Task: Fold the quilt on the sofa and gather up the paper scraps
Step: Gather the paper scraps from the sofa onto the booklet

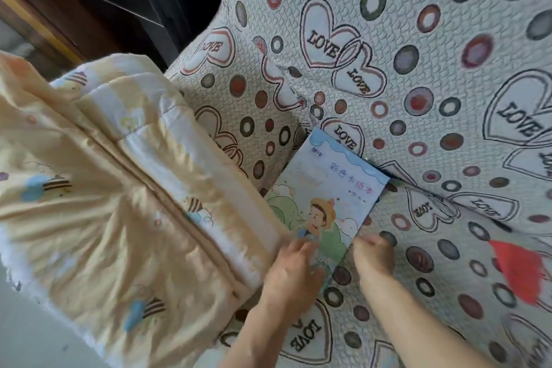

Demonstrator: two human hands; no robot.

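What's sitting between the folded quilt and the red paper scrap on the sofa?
In the head view, the booklet lies between quilt and red scrap, with both hands, left and right, at its near edge.

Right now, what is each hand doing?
Left hand: open, fingers resting flat on the paper pad.
Right hand: at the pad's corner, blurred; grip cannot be told.

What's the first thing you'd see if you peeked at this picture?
Probably the sofa cover, dotted with rings and LOVE hearts. Next, the yellow quilt with bees, bundled on the left. In the middle lies a cartoon booklet, with the left hand and right hand at its near edge.
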